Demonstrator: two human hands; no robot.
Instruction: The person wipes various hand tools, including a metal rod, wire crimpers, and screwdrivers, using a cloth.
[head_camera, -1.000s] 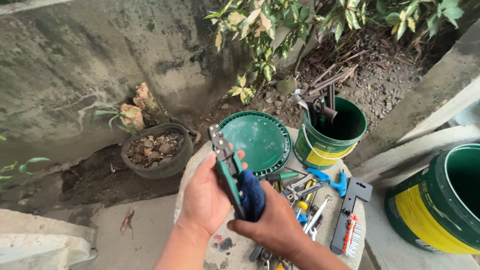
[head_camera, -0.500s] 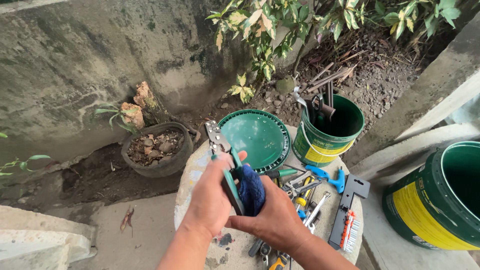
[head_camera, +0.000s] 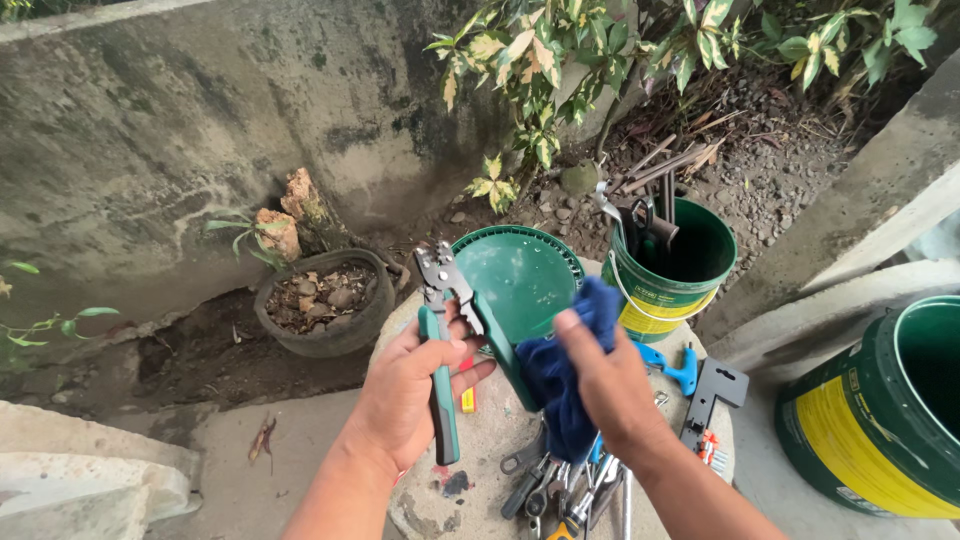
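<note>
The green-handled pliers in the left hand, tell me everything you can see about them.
The pliers are a hand tool with a grey metal head at the top and two long green handles spread apart in a V. The left hand grips one handle, holding the tool nearly upright with the head pointing up and away. The right hand presses a dark blue cloth against the other handle. The metal looks dull and worn.

Soft, even daylight, faint shadows, no glare; sharp throughout, with slight wide-angle bending at the edges
</note>
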